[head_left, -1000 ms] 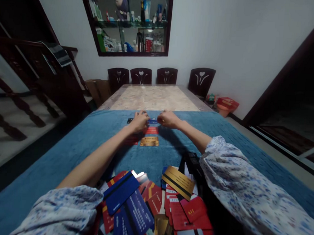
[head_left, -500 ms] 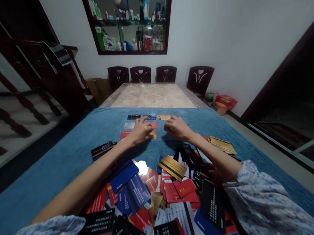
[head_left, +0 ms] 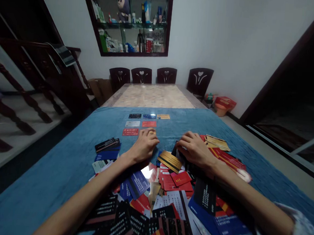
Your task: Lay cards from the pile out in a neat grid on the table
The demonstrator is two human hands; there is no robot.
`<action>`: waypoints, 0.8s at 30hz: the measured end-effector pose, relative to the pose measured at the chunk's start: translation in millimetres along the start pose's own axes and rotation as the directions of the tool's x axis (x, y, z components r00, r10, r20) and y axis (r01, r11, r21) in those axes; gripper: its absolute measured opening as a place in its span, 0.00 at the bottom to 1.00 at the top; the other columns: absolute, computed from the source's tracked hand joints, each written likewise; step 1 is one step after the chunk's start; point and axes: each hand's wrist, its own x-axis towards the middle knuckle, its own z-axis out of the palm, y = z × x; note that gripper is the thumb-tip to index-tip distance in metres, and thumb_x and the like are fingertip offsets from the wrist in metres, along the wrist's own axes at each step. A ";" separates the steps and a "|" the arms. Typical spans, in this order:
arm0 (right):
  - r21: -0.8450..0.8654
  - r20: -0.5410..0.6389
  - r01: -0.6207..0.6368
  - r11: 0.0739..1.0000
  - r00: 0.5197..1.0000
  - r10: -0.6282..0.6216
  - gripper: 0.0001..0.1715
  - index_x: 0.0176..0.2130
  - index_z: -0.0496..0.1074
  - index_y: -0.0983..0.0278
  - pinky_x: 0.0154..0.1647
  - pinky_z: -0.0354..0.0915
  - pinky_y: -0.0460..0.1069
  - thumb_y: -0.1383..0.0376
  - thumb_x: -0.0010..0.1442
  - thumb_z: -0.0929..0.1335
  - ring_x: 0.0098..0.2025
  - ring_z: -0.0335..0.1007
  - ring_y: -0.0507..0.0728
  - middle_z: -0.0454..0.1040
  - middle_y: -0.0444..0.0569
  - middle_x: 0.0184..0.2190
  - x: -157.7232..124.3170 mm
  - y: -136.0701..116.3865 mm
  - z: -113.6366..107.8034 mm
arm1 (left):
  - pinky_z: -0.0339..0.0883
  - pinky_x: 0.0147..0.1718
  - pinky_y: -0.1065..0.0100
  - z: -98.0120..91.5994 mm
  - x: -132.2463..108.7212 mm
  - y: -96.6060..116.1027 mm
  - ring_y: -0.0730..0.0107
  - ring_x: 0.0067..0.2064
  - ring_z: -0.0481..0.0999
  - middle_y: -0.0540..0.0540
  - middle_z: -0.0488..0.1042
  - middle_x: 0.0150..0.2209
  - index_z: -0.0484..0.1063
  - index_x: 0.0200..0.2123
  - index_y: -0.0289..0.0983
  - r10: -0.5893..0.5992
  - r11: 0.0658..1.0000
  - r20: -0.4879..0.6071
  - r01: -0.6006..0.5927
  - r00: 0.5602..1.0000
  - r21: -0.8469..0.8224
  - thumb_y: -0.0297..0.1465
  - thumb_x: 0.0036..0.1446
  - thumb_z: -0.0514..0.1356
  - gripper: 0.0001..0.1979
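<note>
Visibly two hands [head_left: 145, 145], three far-row cards [head_left: 149, 117]

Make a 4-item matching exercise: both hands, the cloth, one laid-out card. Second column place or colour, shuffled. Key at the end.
Column 1
1. Left hand
2. Right hand
3. Cloth
4. Laid-out white card

Column 2
A. Blue
B. Just left of the middle row's red card
C. At the far part of the card pile
D. Beside the near row's red card

Pairs: 1-D, 2-C, 3-A, 4-B
</note>
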 end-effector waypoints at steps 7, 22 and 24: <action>0.078 0.039 -0.021 0.997 0.999 0.018 0.11 0.41 0.76 0.61 0.42 0.57 0.55 0.59 0.66 0.66 0.45 0.64 0.61 0.77 0.53 0.38 -22.7 -23.2 -10.6 | 0.55 0.58 0.44 3.9 -9.2 23.9 0.50 0.62 0.59 0.42 0.78 0.47 0.76 0.46 0.39 0.077 0.992 0.054 -0.071 0.996 -0.107 0.28 0.65 0.53 0.13; 0.189 0.128 -0.023 0.982 0.992 -0.001 0.23 0.41 0.76 0.62 0.46 0.57 0.58 0.47 0.63 0.66 0.46 0.63 0.62 0.76 0.54 0.40 -29.4 -39.0 -17.9 | 0.52 0.61 0.45 0.2 -11.2 33.8 0.49 0.66 0.57 0.41 0.74 0.55 0.75 0.50 0.39 0.131 0.971 0.196 -0.085 0.972 -0.224 0.30 0.60 0.59 0.15; 0.202 0.117 -0.017 0.979 0.993 -0.007 0.24 0.41 0.76 0.62 0.46 0.57 0.58 0.46 0.62 0.66 0.45 0.63 0.62 0.76 0.55 0.40 -29.5 -39.8 -18.1 | 0.53 0.61 0.46 0.4 -11.5 32.9 0.49 0.65 0.58 0.42 0.75 0.53 0.75 0.49 0.39 0.133 0.972 0.187 -0.091 0.973 -0.217 0.28 0.58 0.59 0.15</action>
